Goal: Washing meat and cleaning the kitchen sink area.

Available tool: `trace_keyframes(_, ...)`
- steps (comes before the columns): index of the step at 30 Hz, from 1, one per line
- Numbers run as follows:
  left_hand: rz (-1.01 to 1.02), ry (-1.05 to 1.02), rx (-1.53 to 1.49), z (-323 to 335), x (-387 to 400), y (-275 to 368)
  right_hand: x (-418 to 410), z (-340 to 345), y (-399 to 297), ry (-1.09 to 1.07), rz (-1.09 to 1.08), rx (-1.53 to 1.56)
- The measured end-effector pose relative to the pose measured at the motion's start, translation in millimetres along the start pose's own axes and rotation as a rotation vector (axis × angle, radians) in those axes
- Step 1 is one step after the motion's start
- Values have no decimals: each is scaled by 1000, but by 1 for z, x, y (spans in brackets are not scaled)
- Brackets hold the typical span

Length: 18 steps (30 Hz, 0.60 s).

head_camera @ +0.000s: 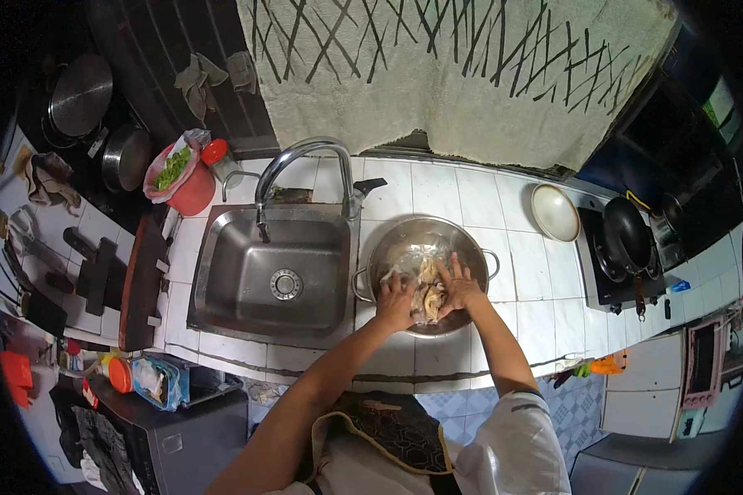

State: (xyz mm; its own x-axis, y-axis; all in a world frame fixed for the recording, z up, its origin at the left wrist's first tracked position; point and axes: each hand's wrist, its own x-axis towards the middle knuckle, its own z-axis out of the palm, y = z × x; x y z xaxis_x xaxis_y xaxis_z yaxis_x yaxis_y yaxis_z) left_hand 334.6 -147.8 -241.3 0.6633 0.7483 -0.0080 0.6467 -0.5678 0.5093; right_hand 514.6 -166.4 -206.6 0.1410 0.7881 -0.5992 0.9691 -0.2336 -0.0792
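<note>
Before me a wide stainless steel pot (430, 224) with two loop handles stands on the white tiled counter, just right of the sink. Inside it lies a clear plastic bag (408, 257) with pale yellowish pieces of food (432, 300), perhaps meat; their exact kind I cannot tell. My left hand (397, 303) rests on the left side of the bag, fingers spread. On the right side, my right hand (461, 286) presses against the bag and the pieces, its fingers also apart. Neither hand is plainly closed around anything.
Left of the pot is a steel sink (238, 303) under a curved chrome faucet (306, 145). A red bin (195, 192) with greens stands behind its left corner. Rightward are a cream bowl (555, 212) and a stove holding a black wok (626, 235). Knives (96, 272) hang at left.
</note>
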Motion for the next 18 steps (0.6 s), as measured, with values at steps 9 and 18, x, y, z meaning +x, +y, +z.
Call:
trace_keyframes(9,-97,-366,137,-2,28,9,36,-17,-3,-39,-238,-188)
trace_keyframes(18,-94,-91,-178,19,36,-21,2,12,-23,76,-262,241)
